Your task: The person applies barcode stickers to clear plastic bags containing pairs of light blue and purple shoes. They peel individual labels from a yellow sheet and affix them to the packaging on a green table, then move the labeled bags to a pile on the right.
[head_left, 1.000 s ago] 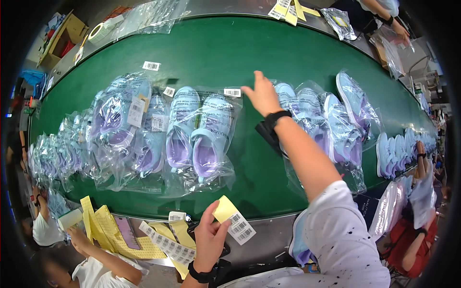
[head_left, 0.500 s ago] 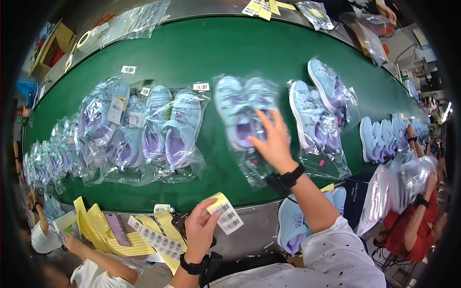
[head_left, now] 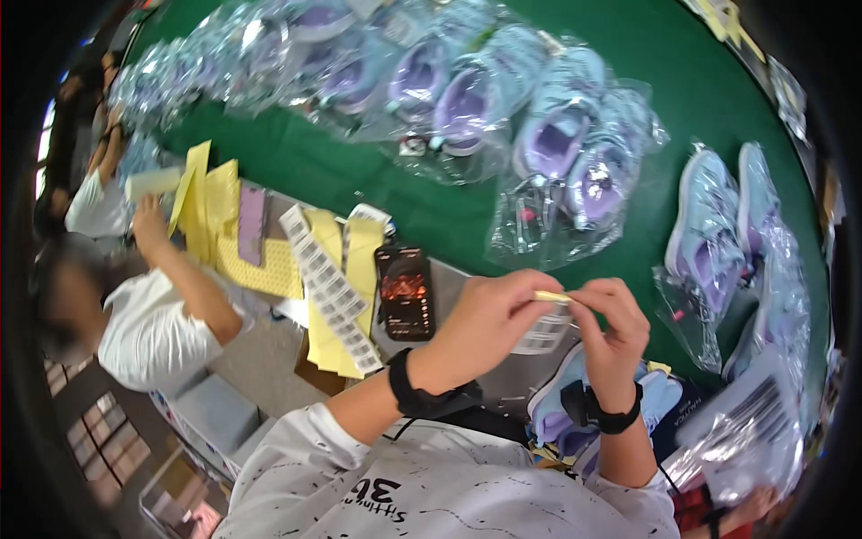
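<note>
Green conveyor-like table (head_left: 664, 63) fills the upper part of the view, lined with blue-and-lilac shoes in clear bags. Half a second ago the person's right hand (head_left: 618, 328) was spread over a bagged pair (head_left: 558, 135); now it has left the shoes and come up to the left hand (head_left: 489, 319). Both hands pinch the label sheet (head_left: 540, 336), thumbs against fingertips, above the table's near edge. Its yellow backing (seen only as a thin strip at the top) shows between the fingers, with printed white below. That bagged pair, earlier apart from its left-hand neighbour, now lies just beside it. With the view swung leftward, a lit phone (head_left: 406, 295), partly hidden before, shows fully beside the long label strip (head_left: 328, 287). Unbagged shoes (head_left: 555, 395) sit below the right wrist, partly covered by it.
</note>
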`<state>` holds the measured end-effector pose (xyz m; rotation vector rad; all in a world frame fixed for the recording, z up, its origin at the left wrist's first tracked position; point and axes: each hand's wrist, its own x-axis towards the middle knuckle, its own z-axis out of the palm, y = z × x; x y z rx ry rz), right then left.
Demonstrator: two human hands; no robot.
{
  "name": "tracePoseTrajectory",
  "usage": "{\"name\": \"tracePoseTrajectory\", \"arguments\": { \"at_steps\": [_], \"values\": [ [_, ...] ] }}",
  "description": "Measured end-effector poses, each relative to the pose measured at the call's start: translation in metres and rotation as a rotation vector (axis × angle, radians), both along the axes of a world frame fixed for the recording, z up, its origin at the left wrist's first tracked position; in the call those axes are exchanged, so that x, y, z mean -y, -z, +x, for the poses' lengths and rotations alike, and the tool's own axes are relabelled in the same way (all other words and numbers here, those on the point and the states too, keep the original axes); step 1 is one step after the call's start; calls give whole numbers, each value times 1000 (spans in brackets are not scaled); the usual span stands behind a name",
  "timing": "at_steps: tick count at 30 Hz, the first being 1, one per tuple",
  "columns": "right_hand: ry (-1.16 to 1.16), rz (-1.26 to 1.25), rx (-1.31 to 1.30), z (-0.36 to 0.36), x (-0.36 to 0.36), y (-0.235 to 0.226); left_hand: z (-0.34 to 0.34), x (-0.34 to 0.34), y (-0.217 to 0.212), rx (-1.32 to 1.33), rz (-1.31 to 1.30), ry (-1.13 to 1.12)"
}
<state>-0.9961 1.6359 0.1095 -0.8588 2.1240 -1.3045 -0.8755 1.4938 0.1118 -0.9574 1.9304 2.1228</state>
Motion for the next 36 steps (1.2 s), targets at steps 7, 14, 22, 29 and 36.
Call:
{"name": "tracePoseTrajectory", "arguments": {
  "at_steps": [7,14,22,29,36],
  "values": [
    [-15,25,-189,8,-7,2,2,-9,1,-62,-13,-54],
    [366,-187,256,-45,-8,2,9,-4,21,15,-71,5],
    [487,-359,911,-228,21,95,-1,6,4,125,114,-6],
    [335,-129,1261,-287,76,121,-9,9,17,140,158,21],
    [422,-132,1231,-285,91,131,-15,11,25,106,170,-28]
  ]
}}
